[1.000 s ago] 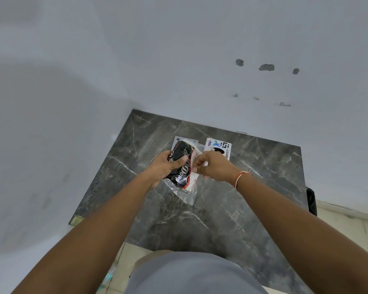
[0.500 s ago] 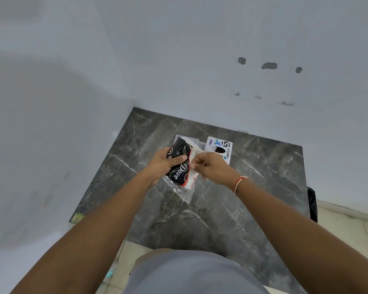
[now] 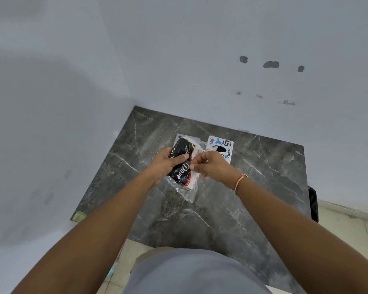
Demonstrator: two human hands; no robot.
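Two hands work a black packet in a clear bag above a dark marble table.

The left hand [image 3: 165, 164] grips the black packet [image 3: 180, 164], thumb across its face. The right hand [image 3: 211, 165] pinches the clear bag [image 3: 188, 193] at its right edge. A white card [image 3: 222, 145] lies on the table [image 3: 200, 219] just beyond.

**Both arms out, hands meeting at centre**

Two bare forearms reach forward from the lower corners and converge. Left hand [image 3: 168, 164]: fingers curled underneath and thumb laid across the top of a glossy black soft packet with white lettering [image 3: 181, 172], gripping it. Right hand [image 3: 212, 166]: just beside the left, back of hand up, thumb and forefinger pinching the edge of a crinkled clear plastic bag [image 3: 189, 192]. Right wrist slightly bent, with a thin orange thread band [image 3: 239, 182] round it.
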